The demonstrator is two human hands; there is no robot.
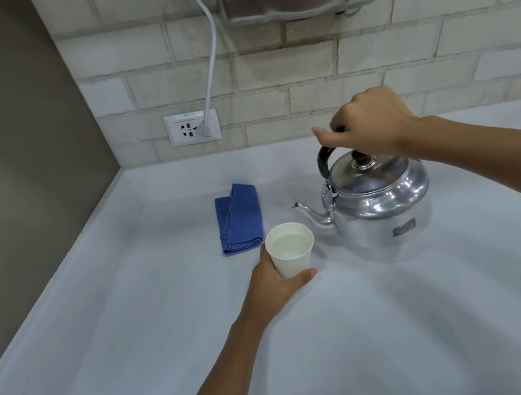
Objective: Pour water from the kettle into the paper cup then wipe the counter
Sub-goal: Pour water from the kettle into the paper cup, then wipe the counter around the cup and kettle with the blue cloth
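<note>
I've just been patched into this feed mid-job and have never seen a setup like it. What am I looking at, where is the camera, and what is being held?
There is no machine here: a person works with two bare hands, filmed by one wide-angle camera worn on the head, looking forward and down. The left hand is wrapped around a white paper cup that has water in it. The right hand grips the black handle of a shiny round metal kettle, which stands upright on the pale grey counter with its spout towards the cup. A folded blue cloth lies untouched behind the cup. On the brick-tiled wall are a white power socket with a cable plugged in and a steel box above.
</note>
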